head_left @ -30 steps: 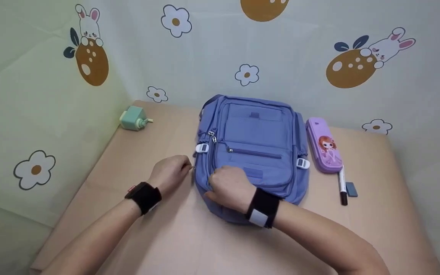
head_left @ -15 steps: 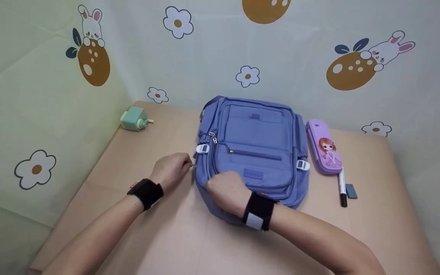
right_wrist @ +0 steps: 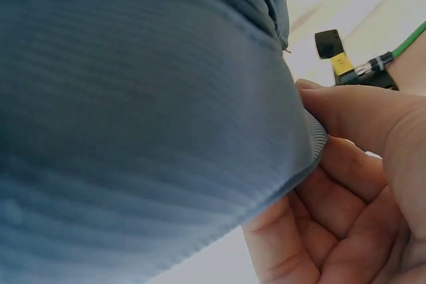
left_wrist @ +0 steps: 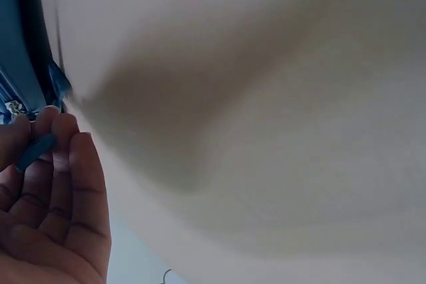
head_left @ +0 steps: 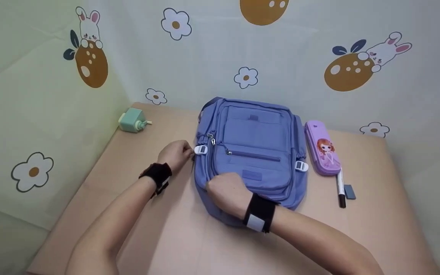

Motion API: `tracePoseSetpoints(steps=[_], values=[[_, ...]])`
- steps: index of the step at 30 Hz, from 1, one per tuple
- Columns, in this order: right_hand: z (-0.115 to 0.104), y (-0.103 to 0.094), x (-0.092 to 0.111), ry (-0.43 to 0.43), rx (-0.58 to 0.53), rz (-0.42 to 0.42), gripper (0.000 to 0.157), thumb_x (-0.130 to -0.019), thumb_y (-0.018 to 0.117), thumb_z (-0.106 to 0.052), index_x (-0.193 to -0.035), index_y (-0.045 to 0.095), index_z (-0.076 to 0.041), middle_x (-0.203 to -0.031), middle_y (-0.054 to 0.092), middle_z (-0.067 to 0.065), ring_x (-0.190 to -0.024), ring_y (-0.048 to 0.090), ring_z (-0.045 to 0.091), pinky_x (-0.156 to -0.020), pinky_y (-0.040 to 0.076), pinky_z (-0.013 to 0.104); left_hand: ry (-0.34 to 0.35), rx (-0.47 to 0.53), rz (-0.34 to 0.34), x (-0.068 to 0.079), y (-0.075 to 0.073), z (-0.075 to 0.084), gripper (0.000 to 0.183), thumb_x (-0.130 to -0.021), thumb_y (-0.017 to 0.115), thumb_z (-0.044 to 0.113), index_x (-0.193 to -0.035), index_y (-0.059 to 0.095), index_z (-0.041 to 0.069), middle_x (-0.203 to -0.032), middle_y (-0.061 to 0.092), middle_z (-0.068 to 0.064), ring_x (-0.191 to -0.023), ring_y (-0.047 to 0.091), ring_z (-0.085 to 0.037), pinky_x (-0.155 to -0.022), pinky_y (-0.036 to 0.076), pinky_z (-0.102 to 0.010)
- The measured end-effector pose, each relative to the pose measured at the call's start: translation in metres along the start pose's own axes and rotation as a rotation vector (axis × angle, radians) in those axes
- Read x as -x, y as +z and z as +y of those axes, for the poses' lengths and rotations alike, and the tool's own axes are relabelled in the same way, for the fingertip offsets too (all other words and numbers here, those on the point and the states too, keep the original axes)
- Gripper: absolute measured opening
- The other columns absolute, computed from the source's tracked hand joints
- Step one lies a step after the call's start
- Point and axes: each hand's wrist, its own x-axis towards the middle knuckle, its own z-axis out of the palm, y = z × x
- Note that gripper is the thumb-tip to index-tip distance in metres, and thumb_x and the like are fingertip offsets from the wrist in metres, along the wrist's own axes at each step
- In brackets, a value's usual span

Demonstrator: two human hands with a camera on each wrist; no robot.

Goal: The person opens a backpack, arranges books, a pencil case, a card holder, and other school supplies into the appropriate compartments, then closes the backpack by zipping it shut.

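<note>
A blue backpack [head_left: 258,131] lies front side up on the table. At its left side, beside the white buckle [head_left: 200,149], my left hand [head_left: 175,153] pinches a small blue zipper pull [left_wrist: 34,153] between thumb and fingers. A metal zipper slider [left_wrist: 14,107] shows just past the fingertips in the left wrist view. My right hand [head_left: 228,193] lies over the lower left of the backpack. In the right wrist view its thumb and fingers grip a fold of the bag's fabric [right_wrist: 317,139] at the edge.
A purple pencil case [head_left: 322,149] lies right of the backpack, with a black-capped marker [head_left: 341,189] and a small grey-blue block [head_left: 350,191] near it. A green pump-shaped object [head_left: 133,120] lies at the back left. Patterned cloth walls [head_left: 204,57] enclose the table.
My left hand has moved away from me along the bag's left side, up to the white buckle, still pinching the zipper pull. The right hand stays at the bag's lower left.
</note>
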Motion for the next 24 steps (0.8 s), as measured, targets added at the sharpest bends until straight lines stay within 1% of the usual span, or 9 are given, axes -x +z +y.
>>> tracePoseSetpoints(steps=[3,6,14,20,24], values=[[-0.0006,0.0002,-0.0003,0.008,-0.007,-0.008,0.028,-0.082,0.066,-0.005,-0.057,0.058,-0.015,-0.054,0.055,-0.002,-0.048,0.055,0.019,-0.037,0.044,0.038,-0.022,0.005,-0.001,-0.0047,0.0011,0.0003,0.014,-0.098,0.063,0.018,-0.094,0.073,0.009,-0.094,0.072,-0.006,-0.084,0.064,-0.025,-0.078,0.050,-0.042],[-0.0010,0.0001,-0.0003,0.014,-0.009,-0.013,0.027,-0.081,0.067,-0.005,-0.057,0.058,-0.015,-0.054,0.055,-0.002,-0.047,0.055,0.019,-0.037,0.044,0.038,-0.035,0.007,-0.001,-0.0065,0.0022,0.0005,0.015,-0.098,0.062,0.017,-0.095,0.073,0.009,-0.094,0.071,-0.006,-0.084,0.064,-0.025,-0.078,0.050,-0.042],[-0.0005,0.0010,0.0002,0.005,-0.007,-0.009,0.026,-0.081,0.068,-0.005,-0.058,0.059,-0.016,-0.054,0.055,-0.002,-0.047,0.055,0.018,-0.038,0.044,0.038,-0.020,0.012,0.002,-0.0065,0.0038,0.0000,0.015,-0.098,0.061,0.017,-0.095,0.073,0.008,-0.094,0.072,-0.007,-0.083,0.064,-0.026,-0.078,0.051,-0.043],[0.0001,0.0022,0.0014,-0.003,-0.014,0.001,0.028,-0.082,0.069,-0.008,-0.058,0.058,-0.017,-0.054,0.054,-0.003,-0.048,0.055,0.018,-0.037,0.044,0.038,-0.018,0.006,-0.004,-0.0071,0.0054,-0.0009,0.016,-0.098,0.060,0.017,-0.096,0.073,0.009,-0.094,0.072,-0.006,-0.084,0.065,-0.025,-0.079,0.052,-0.042],[0.0005,0.0021,0.0023,0.001,-0.045,-0.019,0.026,-0.084,0.070,-0.011,-0.061,0.060,-0.016,-0.056,0.056,-0.002,-0.050,0.057,0.019,-0.038,0.044,0.038,-0.019,0.000,-0.004,-0.0066,0.0051,0.0006,0.016,-0.097,0.060,0.017,-0.097,0.074,0.009,-0.094,0.072,-0.005,-0.085,0.065,-0.024,-0.080,0.052,-0.042]])
